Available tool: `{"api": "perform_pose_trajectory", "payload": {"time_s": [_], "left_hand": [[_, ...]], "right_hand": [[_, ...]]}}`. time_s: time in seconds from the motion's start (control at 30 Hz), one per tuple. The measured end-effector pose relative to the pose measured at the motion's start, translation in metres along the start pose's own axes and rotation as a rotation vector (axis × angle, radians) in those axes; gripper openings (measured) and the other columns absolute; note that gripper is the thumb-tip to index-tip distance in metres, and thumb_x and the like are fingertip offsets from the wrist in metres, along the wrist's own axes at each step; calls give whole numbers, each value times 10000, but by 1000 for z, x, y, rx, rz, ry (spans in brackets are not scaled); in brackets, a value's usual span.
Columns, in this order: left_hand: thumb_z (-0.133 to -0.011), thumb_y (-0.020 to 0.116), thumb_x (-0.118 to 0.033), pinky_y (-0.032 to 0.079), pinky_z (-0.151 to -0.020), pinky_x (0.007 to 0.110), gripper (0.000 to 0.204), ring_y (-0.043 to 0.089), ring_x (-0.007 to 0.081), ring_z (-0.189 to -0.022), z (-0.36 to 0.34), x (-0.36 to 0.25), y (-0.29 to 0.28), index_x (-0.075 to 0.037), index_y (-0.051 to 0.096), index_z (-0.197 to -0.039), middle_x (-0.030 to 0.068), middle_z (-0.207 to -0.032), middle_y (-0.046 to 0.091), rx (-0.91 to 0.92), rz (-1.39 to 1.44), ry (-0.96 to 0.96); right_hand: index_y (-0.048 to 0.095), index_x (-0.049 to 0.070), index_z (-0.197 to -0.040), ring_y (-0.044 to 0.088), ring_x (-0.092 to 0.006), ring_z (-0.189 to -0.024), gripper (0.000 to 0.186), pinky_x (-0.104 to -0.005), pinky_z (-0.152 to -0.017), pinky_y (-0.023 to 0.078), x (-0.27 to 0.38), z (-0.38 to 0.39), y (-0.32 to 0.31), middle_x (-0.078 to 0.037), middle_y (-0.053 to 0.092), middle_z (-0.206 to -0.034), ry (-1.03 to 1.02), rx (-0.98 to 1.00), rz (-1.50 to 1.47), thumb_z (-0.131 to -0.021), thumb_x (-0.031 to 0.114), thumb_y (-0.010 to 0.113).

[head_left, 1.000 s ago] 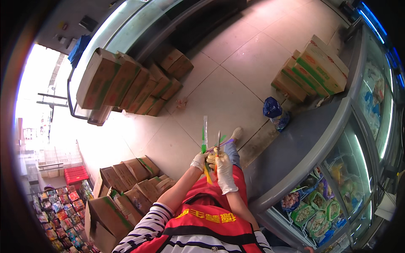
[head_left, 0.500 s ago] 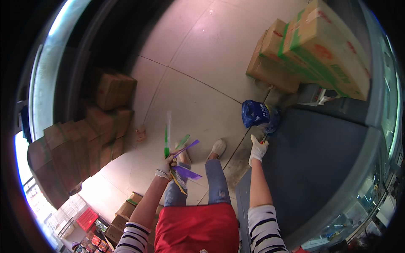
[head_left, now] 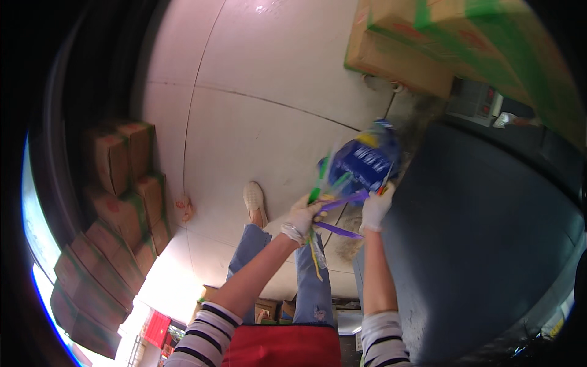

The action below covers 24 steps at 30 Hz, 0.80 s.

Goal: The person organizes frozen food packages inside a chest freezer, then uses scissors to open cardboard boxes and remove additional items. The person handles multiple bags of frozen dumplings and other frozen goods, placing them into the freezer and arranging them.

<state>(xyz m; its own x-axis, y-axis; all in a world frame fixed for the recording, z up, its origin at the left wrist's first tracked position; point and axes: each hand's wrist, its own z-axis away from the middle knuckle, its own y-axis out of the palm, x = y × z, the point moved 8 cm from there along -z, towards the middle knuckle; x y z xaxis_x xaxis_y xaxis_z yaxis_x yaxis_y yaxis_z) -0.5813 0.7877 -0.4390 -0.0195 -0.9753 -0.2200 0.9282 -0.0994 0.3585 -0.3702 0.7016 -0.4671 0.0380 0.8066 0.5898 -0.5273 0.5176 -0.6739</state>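
Observation:
My left hand [head_left: 302,218], in a white glove, is closed on a bunch of plastic strips [head_left: 337,231] in purple, green, yellow and clear. Some stick out forward and others hang down over my jeans. My right hand [head_left: 376,208], also gloved, is closed on a thin tool [head_left: 384,186] with an orange-red part at the grip; its exact kind is unclear. Just beyond both hands is a blue plastic bag [head_left: 365,164] with white print and a yellow patch. The strips' tips overlap the bag in view; I cannot tell whether they touch it.
A dark grey surface [head_left: 477,244] fills the right side. Taped cartons [head_left: 403,58] stand at the far right, beside a grey device [head_left: 472,101]. More cartons [head_left: 119,214] are piled at the left. Pale floor tiles [head_left: 257,131] lie between, with my shoe [head_left: 254,199] on them.
My left hand has moved right with the strips, close to the bag and my right hand. The view has shifted, and the bag appears larger and tilted.

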Motion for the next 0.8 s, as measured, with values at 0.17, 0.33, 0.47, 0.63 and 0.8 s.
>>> {"api": "perform_pose_trajectory", "payload": {"time_s": [0.17, 0.33, 0.47, 0.63, 0.8], "left_hand": [[-870, 547, -134, 482, -675, 347, 207, 601, 215, -781, 34, 35, 19, -77, 641, -1046, 87, -938, 647, 103, -1240, 162], [-835, 544, -167, 486, -794, 426, 297, 620, 322, -906, 145, -8, -17, -102, 637, -1109, 130, -1031, 658, 75, -1763, 425], [-836, 543, -188, 484, -809, 425, 301, 617, 323, -927, 218, -74, -19, -102, 640, -1108, 135, -1048, 654, -11, -1814, 511], [-838, 541, -213, 481, -828, 425, 307, 614, 325, -954, 260, -127, 11, -103, 644, -1106, 140, -1068, 650, 29, -1982, 727], [-840, 540, -239, 479, -847, 424, 316, 611, 326, -980, 300, -135, 58, -104, 648, -1105, 146, -1089, 645, 299, -2149, 926]], "right_hand": [[534, 17, -1039, 550, -157, -760, 283, -308, -670, 455, 49, 130, -47, -56, 574, -885, 369, 218, -329, -762, -43, 531], [472, 34, -1240, 661, -310, -808, 432, -418, -661, 494, 164, 270, -84, -190, 641, -979, 230, 600, -302, -814, 44, 543], [490, 27, -1178, 589, -345, -992, 402, -364, -842, 451, 241, 389, -128, -211, 596, -1003, 68, 862, -529, -778, -6, 503], [480, 23, -1187, 627, -290, -950, 398, -356, -792, 473, 234, 404, -167, -197, 612, -984, 93, 454, -637, -796, 25, 555], [494, 14, -1183, 522, -102, -547, 396, -261, -485, 408, 218, 435, -182, -39, 554, -695, 395, 262, -1019, -788, -7, 521]]}}
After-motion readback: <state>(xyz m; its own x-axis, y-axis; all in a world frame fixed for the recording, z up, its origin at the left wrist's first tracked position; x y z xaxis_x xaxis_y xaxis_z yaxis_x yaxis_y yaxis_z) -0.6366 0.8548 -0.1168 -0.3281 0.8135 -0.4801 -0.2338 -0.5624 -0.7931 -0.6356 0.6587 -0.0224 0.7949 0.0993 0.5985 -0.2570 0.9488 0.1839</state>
